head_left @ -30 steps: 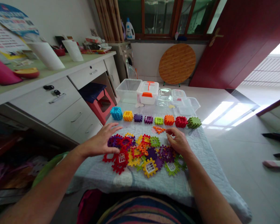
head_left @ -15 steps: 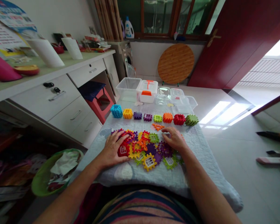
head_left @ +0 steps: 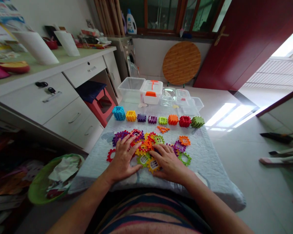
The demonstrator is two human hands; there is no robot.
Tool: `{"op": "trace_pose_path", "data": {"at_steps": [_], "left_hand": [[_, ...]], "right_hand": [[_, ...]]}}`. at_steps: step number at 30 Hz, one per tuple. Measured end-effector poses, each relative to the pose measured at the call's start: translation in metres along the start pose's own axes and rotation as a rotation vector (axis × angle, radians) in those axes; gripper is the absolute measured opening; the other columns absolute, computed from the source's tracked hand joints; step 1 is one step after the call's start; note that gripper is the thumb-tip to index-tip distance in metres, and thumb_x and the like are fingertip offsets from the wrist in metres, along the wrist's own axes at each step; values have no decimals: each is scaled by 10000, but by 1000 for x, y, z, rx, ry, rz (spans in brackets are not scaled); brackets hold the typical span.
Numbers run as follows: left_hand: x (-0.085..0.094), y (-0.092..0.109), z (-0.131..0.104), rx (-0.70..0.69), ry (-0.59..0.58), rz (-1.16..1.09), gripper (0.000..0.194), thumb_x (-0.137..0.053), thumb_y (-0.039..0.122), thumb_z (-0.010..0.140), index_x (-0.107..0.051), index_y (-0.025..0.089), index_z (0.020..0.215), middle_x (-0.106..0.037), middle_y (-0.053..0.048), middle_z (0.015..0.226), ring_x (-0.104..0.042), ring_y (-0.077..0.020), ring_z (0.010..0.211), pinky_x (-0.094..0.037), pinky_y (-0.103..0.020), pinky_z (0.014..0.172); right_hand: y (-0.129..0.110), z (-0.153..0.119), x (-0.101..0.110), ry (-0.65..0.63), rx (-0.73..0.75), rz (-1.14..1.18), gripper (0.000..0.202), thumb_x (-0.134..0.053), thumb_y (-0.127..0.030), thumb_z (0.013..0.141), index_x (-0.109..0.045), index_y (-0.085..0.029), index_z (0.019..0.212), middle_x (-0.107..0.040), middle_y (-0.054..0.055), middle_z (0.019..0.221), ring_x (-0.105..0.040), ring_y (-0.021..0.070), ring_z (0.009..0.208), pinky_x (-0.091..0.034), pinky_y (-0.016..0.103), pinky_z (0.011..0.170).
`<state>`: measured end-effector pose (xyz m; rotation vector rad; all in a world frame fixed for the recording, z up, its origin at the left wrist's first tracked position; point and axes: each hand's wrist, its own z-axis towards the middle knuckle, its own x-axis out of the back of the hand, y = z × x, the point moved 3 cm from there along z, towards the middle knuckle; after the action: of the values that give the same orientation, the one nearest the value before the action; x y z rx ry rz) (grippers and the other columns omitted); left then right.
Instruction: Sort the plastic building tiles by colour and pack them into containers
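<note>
My left hand (head_left: 124,158) lies spread over the left part of a pile of colourful interlocking plastic building pieces, fingers apart. On the pile's right part rests my right hand (head_left: 169,163), also with outstretched fingers, partly covering a yellow window piece (head_left: 153,165). Between the hands show a lime window piece (head_left: 144,159) and several red, orange and yellow pieces. Beyond my left fingertips are purple pieces (head_left: 118,137). An orange square piece (head_left: 185,140), a purple piece (head_left: 179,147) and a green frame piece (head_left: 185,159) lie right of my right hand. What is under the palms is hidden.
Behind the pile runs a row of stacked pieces by colour, from a blue stack (head_left: 118,113) to an olive green stack (head_left: 197,122). An orange triangle piece (head_left: 163,129) lies before it. Clear plastic boxes (head_left: 132,89) stand at the table's far end.
My right hand has moved left and nearer, onto the middle of the pile, uncovering pieces at the right. My left hand stays spread at the left, where a red piece now shows beside it.
</note>
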<state>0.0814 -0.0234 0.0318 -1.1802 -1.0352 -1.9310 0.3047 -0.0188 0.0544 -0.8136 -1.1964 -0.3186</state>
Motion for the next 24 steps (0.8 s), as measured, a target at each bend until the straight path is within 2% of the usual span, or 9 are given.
{"op": "trace_pose_path", "data": {"at_steps": [3, 7, 10, 13, 17, 21, 24], "left_hand": [[-9, 3, 2, -10, 2, 4, 713, -640, 565, 789, -460, 281, 1417, -405, -129, 1501, -270, -384, 1418, -175, -630, 1146], [-15, 3, 9, 11, 33, -7, 606, -580, 547, 851, -511, 234, 1365, -504, -138, 1424, -387, -335, 1361, -216, -583, 1154], [-9, 1, 14, 44, 83, -46, 467, -537, 491, 895, -573, 238, 1285, -562, -113, 1364, -458, -298, 1307, -232, -548, 1164], [3, -6, 20, 118, 187, -94, 342, -485, 420, 926, -628, 249, 1186, -611, -84, 1284, -508, -272, 1248, -288, -519, 1147], [12, -17, 28, 205, 290, -110, 291, -484, 380, 913, -653, 251, 1112, -637, -81, 1197, -538, -274, 1190, -356, -497, 1105], [10, -20, 26, 233, 350, -95, 250, -488, 366, 908, -660, 240, 1038, -634, -87, 1170, -543, -275, 1171, -356, -499, 1105], [9, -20, 22, 243, 405, -91, 225, -491, 338, 906, -660, 228, 1005, -633, -91, 1151, -541, -269, 1164, -366, -492, 1096]], "right_hand": [[8, 4, -6, 64, -48, -23, 609, -738, -365, 763, -527, -247, 1322, -510, 132, 1369, -426, 331, 1249, -364, 519, 1036], [19, 10, 0, 136, -75, -5, 539, -630, -238, 829, -494, -238, 1351, -553, 121, 1329, -492, 292, 1192, -387, 476, 1013], [28, 9, 4, 201, -112, 21, 542, -579, -171, 832, -478, -218, 1363, -585, 129, 1287, -528, 285, 1158, -404, 463, 995], [42, 6, 7, 292, -192, 45, 506, -561, -157, 828, -509, -222, 1327, -626, 122, 1204, -558, 285, 1103, -430, 454, 958], [61, 0, 11, 408, -316, 81, 392, -530, -144, 825, -586, -211, 1207, -663, 97, 1094, -593, 257, 1011, -452, 411, 907], [73, -5, 14, 483, -383, 112, 191, -519, -171, 845, -643, -219, 983, -673, 65, 950, -606, 224, 894, -453, 357, 829], [77, -10, 15, 551, -418, 131, 140, -511, -169, 839, -635, -214, 887, -650, 55, 873, -595, 213, 851, -446, 341, 808]]}}
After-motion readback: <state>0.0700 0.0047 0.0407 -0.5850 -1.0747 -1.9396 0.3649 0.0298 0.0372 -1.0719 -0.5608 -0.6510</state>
